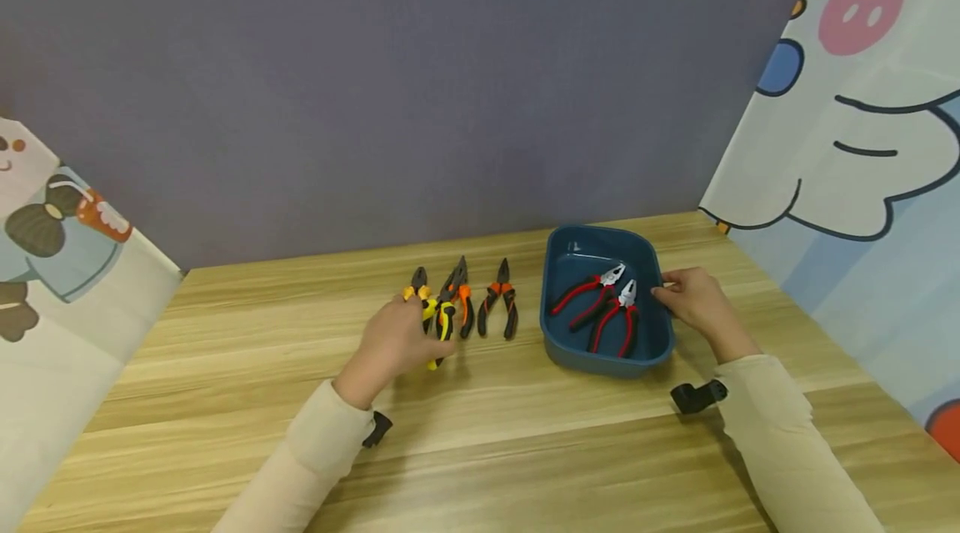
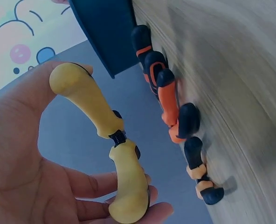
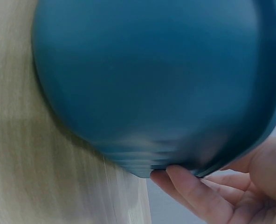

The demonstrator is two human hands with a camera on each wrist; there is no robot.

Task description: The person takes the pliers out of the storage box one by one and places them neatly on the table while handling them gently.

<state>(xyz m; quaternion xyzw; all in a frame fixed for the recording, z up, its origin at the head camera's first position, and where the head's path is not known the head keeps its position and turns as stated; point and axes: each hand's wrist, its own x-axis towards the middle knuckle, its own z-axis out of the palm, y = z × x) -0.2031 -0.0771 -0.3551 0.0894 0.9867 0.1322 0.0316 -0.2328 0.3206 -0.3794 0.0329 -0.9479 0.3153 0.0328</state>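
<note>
Left hand (image 1: 393, 337): while its thumb and fingers curved round from opposite sides, it held the dark-headed pliers with yellow-and-black handles (image 1: 446, 318) by those handles, which stood spread apart.
Held pliers' place: left of the deep blue rectangular basin with rounded corners (image 1: 600, 362), on the near side of the loose row.
Right hand (image 1: 697, 299): partly closed, it pinched the basin's right rim.
Basin contents: two silver-headed pliers with red-and-black handles lay side by side, one farther left (image 1: 607, 278), one nearer and to the right (image 1: 627, 299).
Loose row: dark-headed pliers with pale orange grips (image 1: 420, 275) lay leftmost, orange-and-black pliers (image 1: 467, 308) in the middle, and black pliers with orange bands (image 1: 503, 289) on the right, nearest the basin.
Surface: a light wood-grained table (image 1: 525, 466) bore the basin and the row.
Far side: a plain grey-purple panel (image 1: 412, 99) stood upright.
</note>
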